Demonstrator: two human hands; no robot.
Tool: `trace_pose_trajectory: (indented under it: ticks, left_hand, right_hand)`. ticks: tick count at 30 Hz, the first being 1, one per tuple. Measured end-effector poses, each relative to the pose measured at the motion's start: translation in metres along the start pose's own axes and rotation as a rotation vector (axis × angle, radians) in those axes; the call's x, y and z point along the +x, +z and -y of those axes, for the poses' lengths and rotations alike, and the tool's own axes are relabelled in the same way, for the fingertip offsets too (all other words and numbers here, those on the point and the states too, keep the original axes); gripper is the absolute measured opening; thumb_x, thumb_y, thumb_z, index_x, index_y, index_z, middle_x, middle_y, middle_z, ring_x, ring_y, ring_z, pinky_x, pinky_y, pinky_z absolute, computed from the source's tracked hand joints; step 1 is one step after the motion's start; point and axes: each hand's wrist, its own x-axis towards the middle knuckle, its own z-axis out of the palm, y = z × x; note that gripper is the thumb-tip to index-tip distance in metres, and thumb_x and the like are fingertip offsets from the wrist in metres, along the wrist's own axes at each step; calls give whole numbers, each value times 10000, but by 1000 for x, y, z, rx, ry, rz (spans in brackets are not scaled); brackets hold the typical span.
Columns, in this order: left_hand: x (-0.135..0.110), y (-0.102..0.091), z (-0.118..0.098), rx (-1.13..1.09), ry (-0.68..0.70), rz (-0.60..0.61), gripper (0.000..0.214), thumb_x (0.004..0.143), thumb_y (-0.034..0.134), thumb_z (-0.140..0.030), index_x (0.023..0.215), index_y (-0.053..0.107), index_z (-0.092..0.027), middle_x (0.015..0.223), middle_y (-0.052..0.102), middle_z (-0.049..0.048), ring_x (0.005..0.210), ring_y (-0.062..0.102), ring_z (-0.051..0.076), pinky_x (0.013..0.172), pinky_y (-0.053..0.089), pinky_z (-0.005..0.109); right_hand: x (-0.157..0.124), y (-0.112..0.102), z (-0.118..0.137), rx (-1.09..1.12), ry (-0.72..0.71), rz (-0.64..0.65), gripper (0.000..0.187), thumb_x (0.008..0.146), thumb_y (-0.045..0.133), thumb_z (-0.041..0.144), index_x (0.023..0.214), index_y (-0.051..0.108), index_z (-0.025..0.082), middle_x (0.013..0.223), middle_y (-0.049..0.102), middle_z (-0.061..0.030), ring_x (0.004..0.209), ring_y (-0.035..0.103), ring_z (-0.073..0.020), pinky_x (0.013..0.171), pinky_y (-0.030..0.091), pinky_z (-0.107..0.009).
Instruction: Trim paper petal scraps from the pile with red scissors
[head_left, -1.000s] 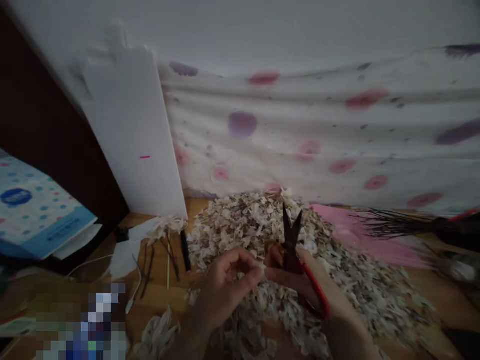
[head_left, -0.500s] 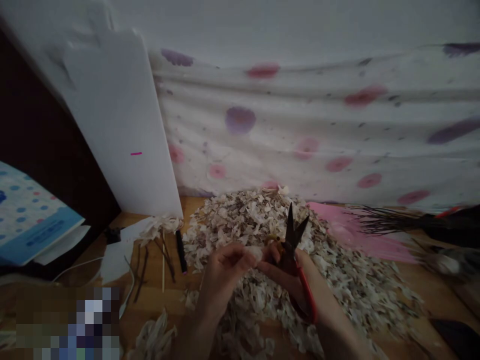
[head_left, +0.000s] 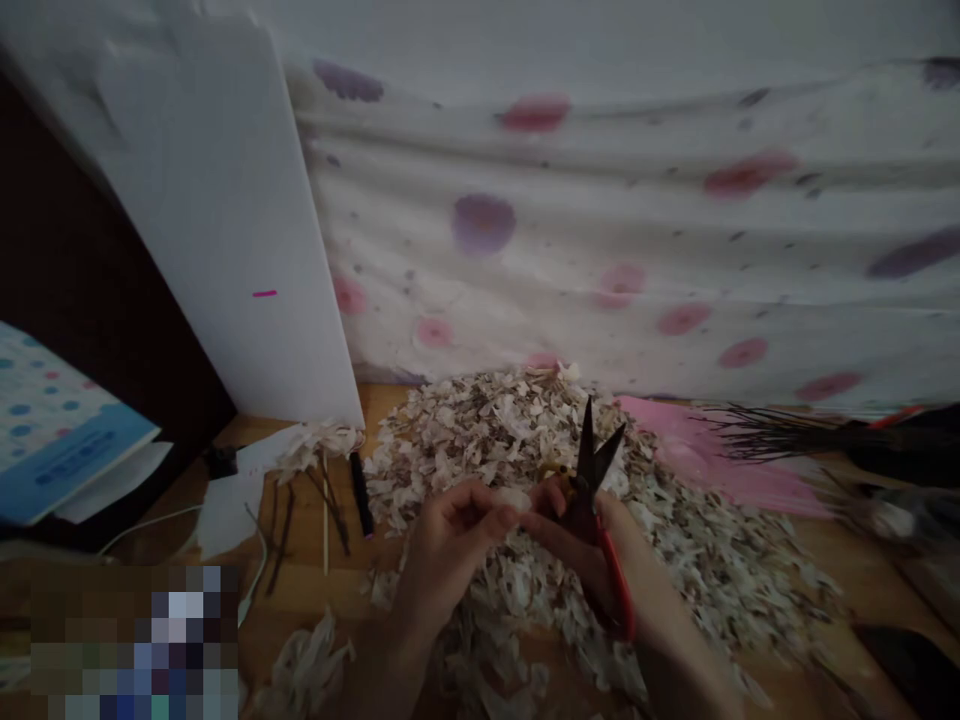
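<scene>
My left hand [head_left: 448,545] is curled, with thumb and fingers pinching a small pale petal-like scrap [head_left: 516,497]. My right hand [head_left: 581,545] meets it fingertip to fingertip on the same scrap. That hand also grips red-handled scissors [head_left: 592,475], whose dark blades stand apart and point up and away. Both hands hover over a broad heap of pale dried flakes [head_left: 712,560] spread across the wooden table [head_left: 315,585].
A white board [head_left: 225,230] leans against the spotted cloth [head_left: 637,230] at the back. Thin sticks and a black pen [head_left: 360,495] lie left of the heap. Pink sheet [head_left: 712,460] and dark twigs [head_left: 795,435] sit right. A blue-patterned packet [head_left: 52,430] is far left.
The view has tilted a little, so everything sits slightly lower and left in frame. My hands have stayed together on the scrap, and the scissor blades have opened a bit wider.
</scene>
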Motion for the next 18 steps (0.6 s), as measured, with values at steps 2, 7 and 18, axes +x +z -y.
trace_pose_trajectory:
  ticks: [2,7,18]
  left_hand:
    - [1,-2,-1,5,9,4,415,665,826,-516,634,614,-160,611,518,-33,592,422,82,550,322,191]
    - [1,-3,-4,50,26,61,442,739,745,-577,652,621,-161,651,569,-6,630,477,102,593,353,211]
    - [-6,2,-8,-172,-101,152,476,687,805,-543,630,514,-170,678,481,-22,633,394,93,591,303,221]
  right_hand:
    - [-1,-1,0,13,8,-12,456,749,782,452,686,396,219,664,448,51,565,383,-102,502,340,-206]
    - [-2,-4,1,83,21,46,436,756,777,407,690,393,213,679,448,49,586,390,-99,532,347,-201]
    - [-5,-8,1,98,69,89,438,745,810,394,722,411,215,692,430,53,604,384,-107,544,331,-215]
